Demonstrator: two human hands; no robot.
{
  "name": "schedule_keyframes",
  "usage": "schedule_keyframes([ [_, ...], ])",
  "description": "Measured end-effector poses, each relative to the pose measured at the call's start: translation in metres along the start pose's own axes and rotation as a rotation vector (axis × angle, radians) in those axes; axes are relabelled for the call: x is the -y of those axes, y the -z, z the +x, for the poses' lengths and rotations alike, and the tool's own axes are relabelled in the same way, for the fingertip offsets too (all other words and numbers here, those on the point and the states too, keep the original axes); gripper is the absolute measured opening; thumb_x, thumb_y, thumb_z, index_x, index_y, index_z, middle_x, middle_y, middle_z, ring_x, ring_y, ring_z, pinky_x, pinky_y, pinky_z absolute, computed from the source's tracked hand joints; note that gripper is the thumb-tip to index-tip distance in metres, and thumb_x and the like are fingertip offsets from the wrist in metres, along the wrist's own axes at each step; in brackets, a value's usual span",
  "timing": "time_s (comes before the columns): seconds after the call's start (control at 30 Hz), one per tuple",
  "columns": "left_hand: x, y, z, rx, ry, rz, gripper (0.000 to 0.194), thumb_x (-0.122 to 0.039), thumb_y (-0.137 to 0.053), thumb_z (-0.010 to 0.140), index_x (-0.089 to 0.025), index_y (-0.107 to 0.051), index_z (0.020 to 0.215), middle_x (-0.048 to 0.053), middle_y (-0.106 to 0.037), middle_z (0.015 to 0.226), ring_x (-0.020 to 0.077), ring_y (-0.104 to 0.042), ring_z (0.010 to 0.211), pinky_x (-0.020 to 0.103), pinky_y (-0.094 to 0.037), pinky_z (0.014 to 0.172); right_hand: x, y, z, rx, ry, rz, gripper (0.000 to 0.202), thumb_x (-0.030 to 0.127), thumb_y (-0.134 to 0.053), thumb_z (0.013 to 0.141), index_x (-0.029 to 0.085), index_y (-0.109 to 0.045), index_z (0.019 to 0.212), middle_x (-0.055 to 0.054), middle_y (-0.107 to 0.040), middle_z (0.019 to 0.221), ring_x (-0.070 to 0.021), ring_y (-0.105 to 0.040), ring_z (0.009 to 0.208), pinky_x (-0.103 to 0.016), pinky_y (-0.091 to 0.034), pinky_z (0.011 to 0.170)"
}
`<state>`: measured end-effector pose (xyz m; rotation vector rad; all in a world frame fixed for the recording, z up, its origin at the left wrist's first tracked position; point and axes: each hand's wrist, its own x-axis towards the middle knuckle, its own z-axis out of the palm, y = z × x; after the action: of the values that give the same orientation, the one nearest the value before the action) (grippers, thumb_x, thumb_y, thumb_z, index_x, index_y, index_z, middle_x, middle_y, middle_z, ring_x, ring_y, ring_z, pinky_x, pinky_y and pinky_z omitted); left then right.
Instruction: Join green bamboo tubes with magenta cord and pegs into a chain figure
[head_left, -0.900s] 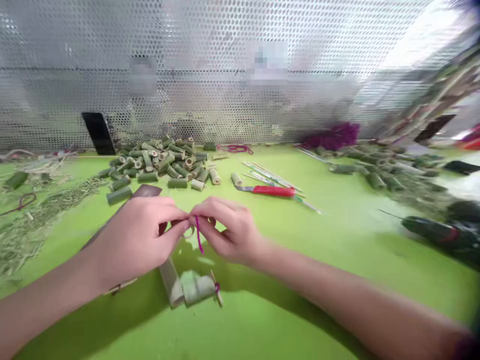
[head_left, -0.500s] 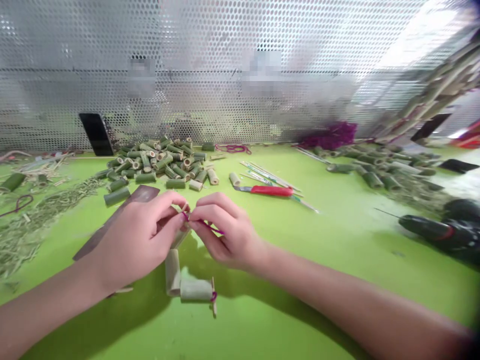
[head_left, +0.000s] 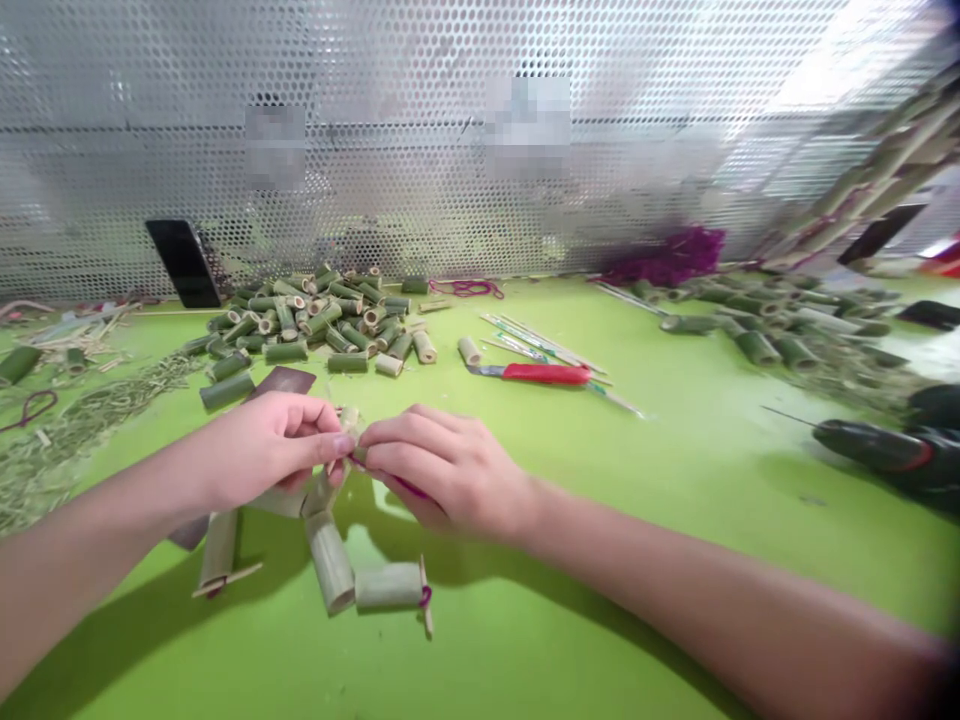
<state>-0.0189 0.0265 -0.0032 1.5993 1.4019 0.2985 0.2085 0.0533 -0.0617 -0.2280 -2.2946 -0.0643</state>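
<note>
Your work centres on the purple string (head_left: 411, 488), which slants from the meeting fingertips beneath your right hand (head_left: 454, 475); that hand is pinching it. Your left hand (head_left: 274, 450) has its thumb and fingertips pressed together beside it (what they grip is mostly hidden). The pale tube (head_left: 330, 562) lies nearer the left hand, long axis running toward you; the crosswise tube (head_left: 390, 586) sits at its near end. Beyond both hands lies the red-handled knife (head_left: 546, 374).
</note>
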Motion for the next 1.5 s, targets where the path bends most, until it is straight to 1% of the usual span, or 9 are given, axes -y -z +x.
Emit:
schedule_keyframes([
  [0.13,0.007,-0.002,0.0,0.015,-0.004,0.095,0.042,-0.062,-0.064,0.084,-0.021,-0.065,0.08,-0.001,-0.063,0.07,0.0129,-0.044,0.053,0.024,-0.03,0.049,0.001,-0.001,-0.001,0.007,0.021,-0.007,0.014,0.01,-0.053,0.099,0.015,-0.064,0.105,-0.008,-0.074,0.104,-0.0158,-0.066,0.088,-0.027,-0.054,0.072],
  [0.37,0.008,-0.007,-0.006,0.014,-0.009,0.307,0.038,-0.058,-0.059,0.086,-0.023,-0.062,0.072,-0.001,-0.06,0.064,0.0159,-0.049,0.054,0.027,-0.035,0.052,0.006,-0.001,0.001,0.073,0.093,-0.04,0.013,0.015,-0.052,0.102,0.015,-0.065,0.102,-0.005,-0.076,0.104,-0.0148,-0.065,0.083,-0.028,-0.051,0.066],
  [0.53,0.013,-0.007,-0.005,0.0,-0.018,0.407,0.037,-0.054,-0.052,0.09,-0.023,-0.064,0.074,0.001,-0.066,0.071,0.0175,-0.054,0.058,0.027,-0.039,0.056,0.009,-0.004,0.001,0.127,0.086,-0.017,0.014,0.011,-0.051,0.099,0.014,-0.065,0.097,-0.004,-0.075,0.097,-0.0141,-0.064,0.08,-0.028,-0.053,0.069],
  [0.77,0.017,-0.006,-0.007,0.014,-0.072,0.284,0.039,-0.053,-0.053,0.091,-0.023,-0.066,0.068,0.001,-0.065,0.064,0.0181,-0.055,0.057,0.026,-0.038,0.053,0.009,-0.004,0.001,0.137,0.092,-0.008,0.013,0.01,-0.051,0.098,0.014,-0.063,0.096,-0.006,-0.074,0.096,-0.0159,-0.066,0.081,-0.031,-0.055,0.071],
  [0.9,0.011,-0.011,-0.007,-0.073,-0.096,0.234,0.036,-0.052,-0.059,0.089,-0.023,-0.067,0.07,-0.001,-0.061,0.061,0.0168,-0.051,0.054,0.027,-0.036,0.052,0.007,-0.001,0.001,0.115,0.051,0.022,0.012,0.008,-0.053,0.095,0.014,-0.063,0.098,-0.009,-0.074,0.103,-0.018,-0.065,0.089,-0.031,-0.057,0.078],
  [1.1,0.002,-0.017,-0.008,-0.223,-0.104,0.356,0.028,-0.049,-0.058,0.09,-0.026,-0.071,0.081,-0.002,-0.066,0.069,0.0172,-0.054,0.058,0.027,-0.034,0.052,0.005,0.001,0.002,0.115,-0.053,0.087,0.01,0.014,-0.054,0.099,0.015,-0.063,0.095,-0.009,-0.071,0.091,-0.0193,-0.063,0.085,-0.032,-0.057,0.077],
  [1.3,0.001,-0.018,-0.012,-0.203,-0.107,0.328,0.024,-0.047,-0.059,0.089,-0.026,-0.072,0.088,-0.003,-0.062,0.062,0.0165,-0.052,0.054,0.026,-0.031,0.049,0.004,-0.002,0.002,0.037,-0.077,0.207,0.007,0.016,-0.057,0.099,0.014,-0.064,0.099,-0.01,-0.07,0.095,-0.0172,-0.064,0.086,-0.029,-0.057,0.078],
  [1.4,0.004,-0.018,-0.011,-0.192,-0.123,0.273,0.024,-0.045,-0.06,0.09,-0.026,-0.072,0.097,-0.001,-0.067,0.071,0.0174,-0.056,0.059,0.026,-0.034,0.051,0.003,-0.003,0.002,-0.028,-0.126,0.254,0.006,0.017,-0.059,0.098,0.016,-0.065,0.1,-0.01,-0.07,0.1,-0.0165,-0.066,0.09,-0.028,-0.058,0.079],
  [1.5,0.007,-0.018,-0.01,-0.219,-0.157,0.275,0.024,-0.043,-0.058,0.092,-0.025,-0.072,0.099,0.001,-0.072,0.083,0.0191,-0.061,0.069,0.027,-0.037,0.055,0.002,-0.002,0.002,-0.021,-0.161,0.28,0.007,0.016,-0.058,0.099,0.016,-0.065,0.101,-0.009,-0.071,0.096,-0.0164,-0.066,0.088,-0.029,-0.058,0.078],
])
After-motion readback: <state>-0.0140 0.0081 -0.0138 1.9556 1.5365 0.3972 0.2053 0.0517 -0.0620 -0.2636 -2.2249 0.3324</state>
